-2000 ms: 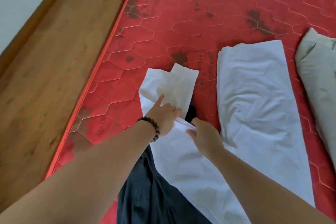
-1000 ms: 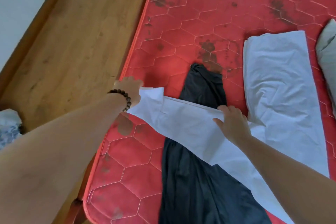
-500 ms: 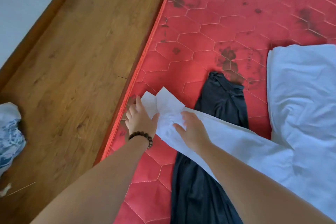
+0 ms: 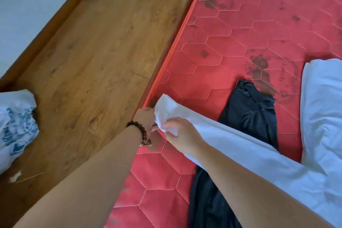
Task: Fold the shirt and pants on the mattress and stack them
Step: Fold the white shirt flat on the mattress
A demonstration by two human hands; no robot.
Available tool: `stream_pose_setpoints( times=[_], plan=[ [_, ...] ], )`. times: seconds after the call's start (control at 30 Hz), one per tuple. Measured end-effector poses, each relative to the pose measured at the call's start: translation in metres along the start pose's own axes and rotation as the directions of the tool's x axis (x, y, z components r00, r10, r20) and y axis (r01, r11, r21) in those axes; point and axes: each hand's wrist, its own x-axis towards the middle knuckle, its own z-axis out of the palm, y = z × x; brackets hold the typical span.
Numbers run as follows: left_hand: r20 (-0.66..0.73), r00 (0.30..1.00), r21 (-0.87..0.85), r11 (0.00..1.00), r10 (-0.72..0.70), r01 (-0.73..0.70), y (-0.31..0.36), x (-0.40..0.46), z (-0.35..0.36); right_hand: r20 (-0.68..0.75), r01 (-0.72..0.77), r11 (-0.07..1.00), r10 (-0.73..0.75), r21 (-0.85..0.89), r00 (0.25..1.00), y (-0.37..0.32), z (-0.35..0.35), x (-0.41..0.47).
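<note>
A white shirt [image 4: 325, 116] lies on the red mattress [image 4: 231, 46], its body at the right and one long sleeve [image 4: 231, 140] stretched left across a dark garment [image 4: 253, 116], probably the pants. My left hand [image 4: 145, 118], with a bead bracelet, grips the sleeve's cuff end near the mattress's left edge. My right hand [image 4: 182, 136] pinches the same sleeve end just beside it. The cuff is lifted slightly off the mattress. The dark garment runs from mid-frame down to the bottom edge, partly hidden under the sleeve and my right forearm.
A wooden floor [image 4: 83, 61] borders the mattress on the left, with a white wall beyond. A white and blue patterned bundle [image 4: 14, 126] lies on the floor at the far left. Dark stains mark the mattress's upper part.
The sleeve was pulled leftward off the dark garment toward the mattress edge. Both hands have closed together on the cuff end and lifted it.
</note>
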Motion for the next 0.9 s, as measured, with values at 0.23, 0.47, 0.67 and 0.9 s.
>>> stream_pose_setpoints(
  times=[0.23,0.47,0.67,0.9],
  plan=[
    [0.016,0.995,0.030,0.995,-0.094,0.093,0.001,0.001,0.004,-0.182,-0.064,0.963,0.016,-0.260,0.983,0.025,-0.032,0.001],
    [-0.077,0.952,0.353,0.902,0.295,-0.250,0.006,0.003,-0.019,-0.247,-0.404,0.749,0.320,-0.525,0.915,0.052,-0.052,-0.009],
    [-0.082,0.636,0.774,0.452,0.767,-0.444,-0.017,-0.021,0.024,-0.441,-0.261,0.752,-0.045,-0.605,0.896,0.053,-0.025,-0.041],
    [0.637,0.646,0.746,-0.125,0.421,-0.654,-0.092,-0.039,0.098,-0.231,-0.199,0.724,0.056,-0.660,0.971,0.090,-0.003,-0.114]
  ],
)
